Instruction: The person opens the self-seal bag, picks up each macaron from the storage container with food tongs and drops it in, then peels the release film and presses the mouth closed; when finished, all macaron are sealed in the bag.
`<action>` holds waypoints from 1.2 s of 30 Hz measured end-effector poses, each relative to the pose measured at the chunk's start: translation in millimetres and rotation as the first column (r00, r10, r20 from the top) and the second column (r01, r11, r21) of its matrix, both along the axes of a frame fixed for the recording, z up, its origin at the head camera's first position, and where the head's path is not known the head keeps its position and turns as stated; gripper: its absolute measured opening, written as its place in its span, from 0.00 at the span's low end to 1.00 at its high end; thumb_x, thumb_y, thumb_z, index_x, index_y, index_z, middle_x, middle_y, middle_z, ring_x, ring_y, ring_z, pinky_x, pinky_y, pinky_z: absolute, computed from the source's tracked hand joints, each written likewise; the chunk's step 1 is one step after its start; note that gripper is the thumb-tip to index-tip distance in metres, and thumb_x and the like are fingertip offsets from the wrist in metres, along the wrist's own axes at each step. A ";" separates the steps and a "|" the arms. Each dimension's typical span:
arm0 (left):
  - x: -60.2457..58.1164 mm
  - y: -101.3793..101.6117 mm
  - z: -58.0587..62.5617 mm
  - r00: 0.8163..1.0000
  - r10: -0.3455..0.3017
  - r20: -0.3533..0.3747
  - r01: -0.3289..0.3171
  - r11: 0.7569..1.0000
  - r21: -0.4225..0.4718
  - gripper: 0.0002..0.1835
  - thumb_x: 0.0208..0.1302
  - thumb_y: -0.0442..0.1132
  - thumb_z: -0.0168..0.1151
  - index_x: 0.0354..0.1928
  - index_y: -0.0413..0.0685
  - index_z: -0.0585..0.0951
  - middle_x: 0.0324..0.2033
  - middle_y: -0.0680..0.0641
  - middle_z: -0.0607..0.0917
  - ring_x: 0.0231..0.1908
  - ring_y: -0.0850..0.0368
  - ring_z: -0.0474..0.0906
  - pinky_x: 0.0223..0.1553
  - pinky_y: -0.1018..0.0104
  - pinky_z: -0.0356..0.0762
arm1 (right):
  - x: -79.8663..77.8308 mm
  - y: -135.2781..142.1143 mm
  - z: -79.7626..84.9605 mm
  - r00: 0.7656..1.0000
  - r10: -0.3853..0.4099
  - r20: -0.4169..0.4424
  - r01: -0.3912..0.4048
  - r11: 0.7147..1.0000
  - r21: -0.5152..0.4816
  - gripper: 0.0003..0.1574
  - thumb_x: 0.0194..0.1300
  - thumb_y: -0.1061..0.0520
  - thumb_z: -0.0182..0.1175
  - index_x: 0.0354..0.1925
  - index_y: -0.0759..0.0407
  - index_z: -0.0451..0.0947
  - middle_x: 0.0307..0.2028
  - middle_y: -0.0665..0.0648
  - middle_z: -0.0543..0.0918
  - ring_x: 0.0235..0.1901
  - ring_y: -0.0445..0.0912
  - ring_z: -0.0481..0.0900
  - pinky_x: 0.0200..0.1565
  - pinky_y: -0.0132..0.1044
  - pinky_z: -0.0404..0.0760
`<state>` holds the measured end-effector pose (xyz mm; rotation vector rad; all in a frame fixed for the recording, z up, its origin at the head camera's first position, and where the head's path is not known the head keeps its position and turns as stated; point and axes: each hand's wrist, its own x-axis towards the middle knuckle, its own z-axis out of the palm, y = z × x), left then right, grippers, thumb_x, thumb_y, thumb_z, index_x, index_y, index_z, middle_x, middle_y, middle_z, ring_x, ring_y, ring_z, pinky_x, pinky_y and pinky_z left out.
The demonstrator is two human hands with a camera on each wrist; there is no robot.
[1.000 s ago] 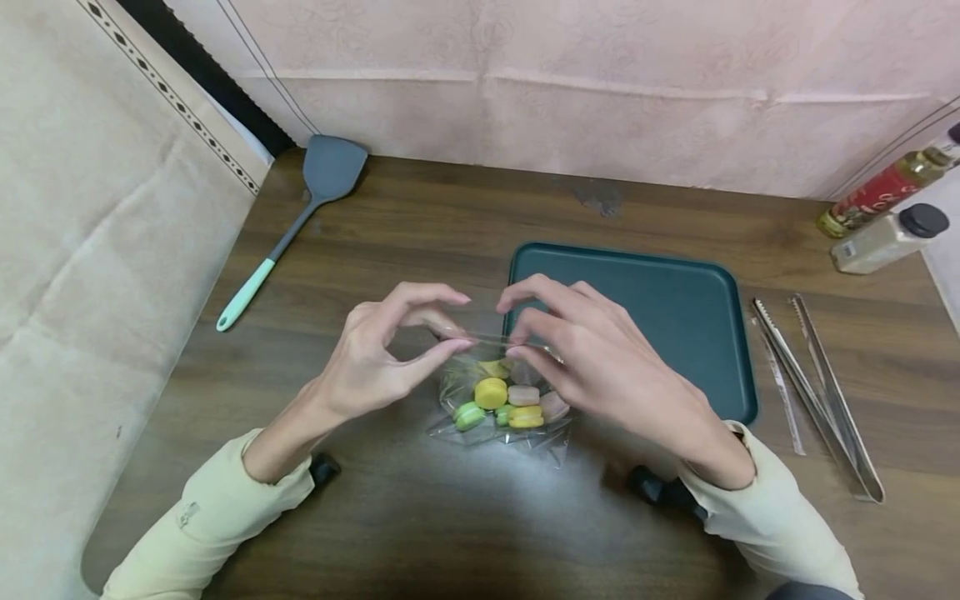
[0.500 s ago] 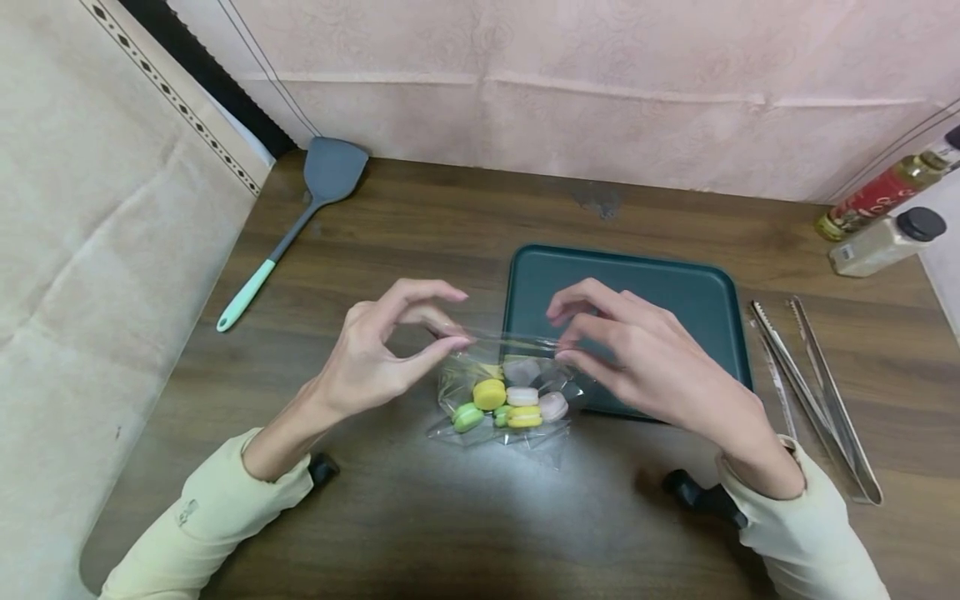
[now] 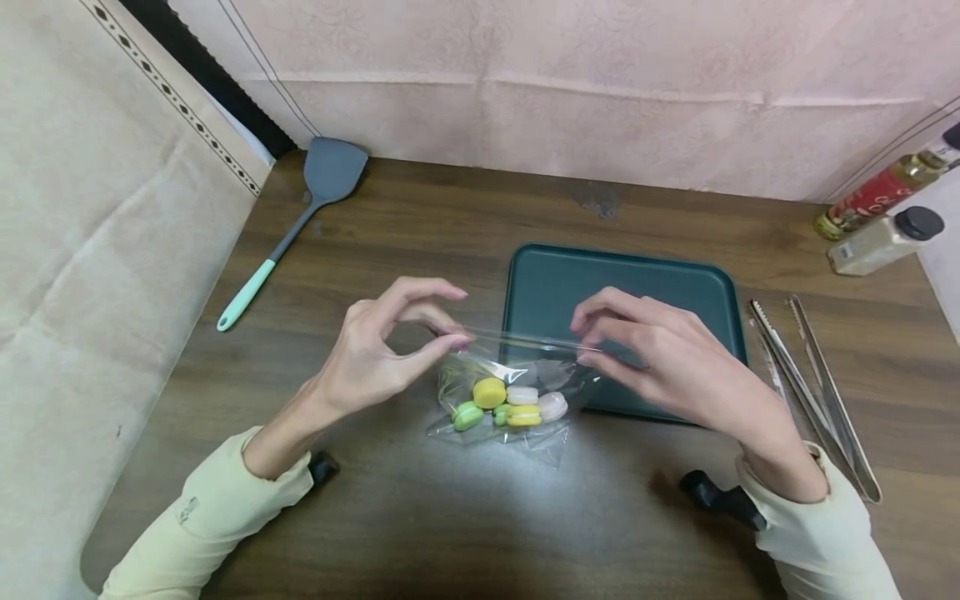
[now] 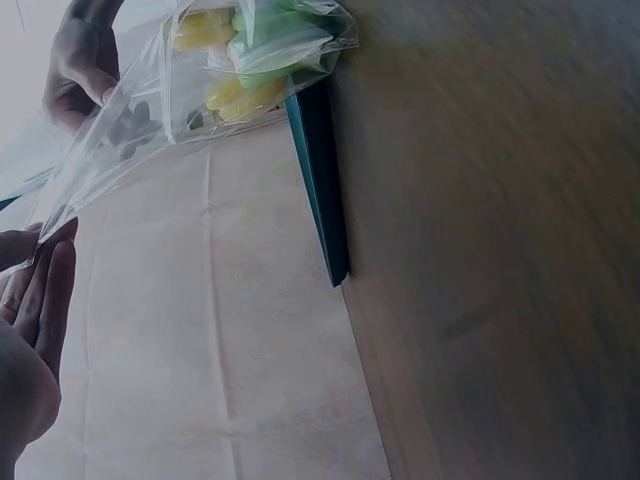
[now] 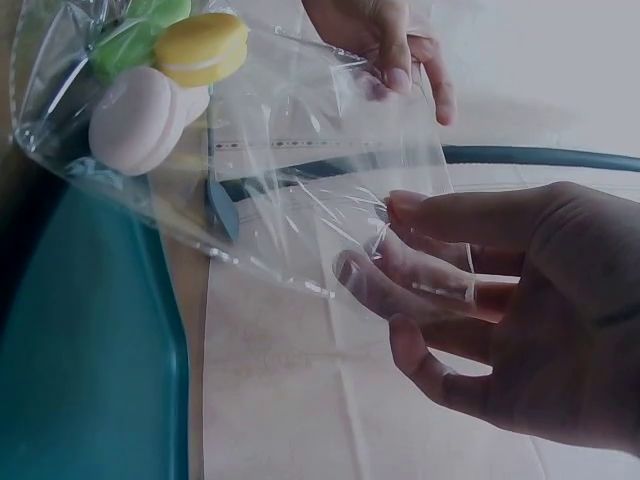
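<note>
A clear plastic bag (image 3: 480,429) with several yellow, green and pale pink macarons (image 3: 490,392) inside hangs between the two hands. My left hand (image 3: 378,354) pinches one corner of its top edge between thumb and fingers. At the opposite corner, my right hand (image 3: 656,358) pinches the same edge, which is drawn out straight. In the right wrist view, the fingers (image 5: 440,210) of the right hand show through the film, and a pink macaron (image 5: 135,120) lies low in the bag.
Behind the bag lies a dark teal tray (image 3: 622,287), partly under the right hand. Metal tongs (image 3: 843,417) are to its right. A seasoning jar (image 3: 885,240) and a red-labelled bottle (image 3: 877,200) stand at the back right. A grey spatula (image 3: 300,221) lies at the left.
My right hand has moved to the right along with its corner of the bag, widening the top edge. The left hand has stayed almost in place.
</note>
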<state>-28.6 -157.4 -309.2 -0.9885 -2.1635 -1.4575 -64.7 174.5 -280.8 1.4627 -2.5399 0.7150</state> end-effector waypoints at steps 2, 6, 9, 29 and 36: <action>-0.3 -0.2 -0.2 1.000 -0.004 0.004 0.004 1.000 0.005 0.28 0.54 0.17 0.78 0.57 0.28 0.79 0.33 0.45 0.94 0.35 0.57 0.93 0.62 0.70 0.81 | -0.2 3.7 -1.5 1.000 0.005 -0.010 -0.005 1.000 -0.003 0.16 0.56 0.65 0.83 0.40 0.52 0.90 0.51 0.49 0.87 0.38 0.42 0.84 0.36 0.40 0.82; -0.8 -0.9 -1.3 1.000 -0.002 0.008 0.002 1.000 0.012 0.28 0.53 0.17 0.78 0.57 0.28 0.78 0.33 0.45 0.94 0.35 0.57 0.93 0.61 0.69 0.82 | -0.4 10.7 -3.4 0.999 0.018 -0.026 -0.018 1.000 -0.010 0.07 0.65 0.60 0.80 0.39 0.51 0.90 0.50 0.48 0.87 0.36 0.40 0.83 0.34 0.38 0.81; -1.1 -1.0 -1.0 1.000 0.001 0.014 -0.001 1.000 0.009 0.28 0.53 0.17 0.78 0.57 0.27 0.79 0.34 0.45 0.94 0.36 0.57 0.93 0.62 0.69 0.82 | -0.8 14.4 -3.5 0.999 0.029 -0.033 -0.029 0.999 -0.013 0.14 0.80 0.46 0.65 0.40 0.52 0.90 0.49 0.47 0.87 0.34 0.38 0.81 0.33 0.35 0.80; 25.4 -19.7 12.6 0.976 0.020 0.217 -0.034 0.997 0.062 0.31 0.53 0.11 0.75 0.60 0.29 0.78 0.33 0.47 0.95 0.36 0.63 0.93 0.59 0.70 0.82 | -4.2 11.6 9.6 0.980 0.107 0.170 -0.117 0.992 0.047 0.16 0.68 0.66 0.75 0.37 0.45 0.83 0.29 0.35 0.78 0.27 0.25 0.69 0.29 0.26 0.74; 23.1 -45.6 20.9 0.906 0.164 0.390 -0.193 0.980 0.037 0.30 0.59 0.15 0.75 0.63 0.38 0.81 0.33 0.48 0.95 0.36 0.61 0.93 0.47 0.73 0.82 | -35.3 -21.8 15.6 0.887 0.153 0.435 -0.209 0.974 0.082 0.13 0.81 0.62 0.64 0.35 0.50 0.84 0.26 0.41 0.81 0.27 0.33 0.78 0.30 0.31 0.80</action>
